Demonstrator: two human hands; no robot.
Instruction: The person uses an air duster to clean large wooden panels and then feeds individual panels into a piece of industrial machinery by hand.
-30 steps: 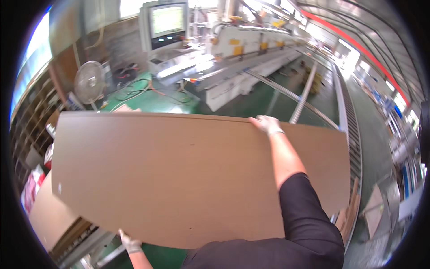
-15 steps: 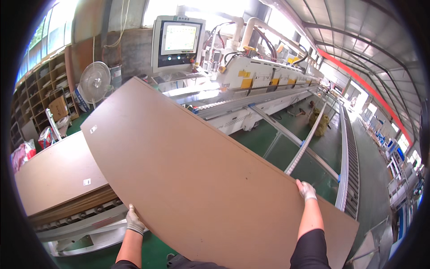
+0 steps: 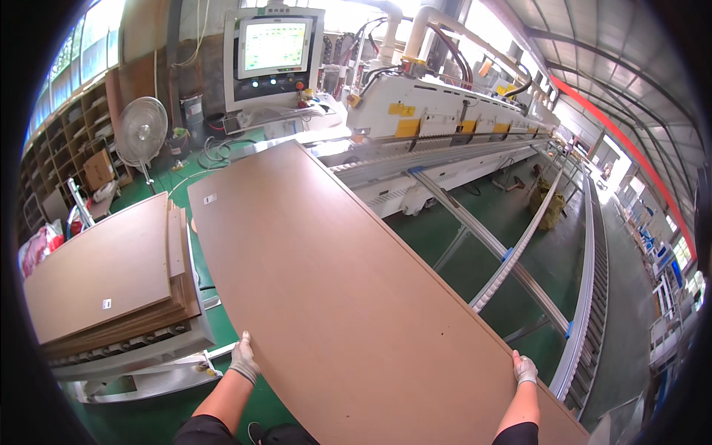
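A long brown board (image 3: pixel 356 297) with a small white label at its far left corner spans the view in front of me. My left hand (image 3: pixel 245 359), in a pale glove, grips its near left edge, thumb on top and the other fingers out of sight below. On the opposite long edge, my gloved right hand (image 3: pixel 524 368) holds the board the same way. The board's far end reaches the white machine (image 3: pixel 445 115) with yellow panels; whether it rests on the machine's bed cannot be made out.
To the left, a stack of brown boards (image 3: pixel 104 274) lies on a roller stand (image 3: pixel 141 357). Behind it stand a fan (image 3: pixel 142 132) and shelving (image 3: pixel 63 148). A control screen (image 3: pixel 274 48) rises beyond the board. Metal support rails (image 3: pixel 475 230) and a roller track (image 3: pixel 593 289) run along the right.
The board has swung clockwise and shifted right, away from the stack, whose right end now shows. Both hands have moved right and down with it, still holding its edges. My view has turned slightly.
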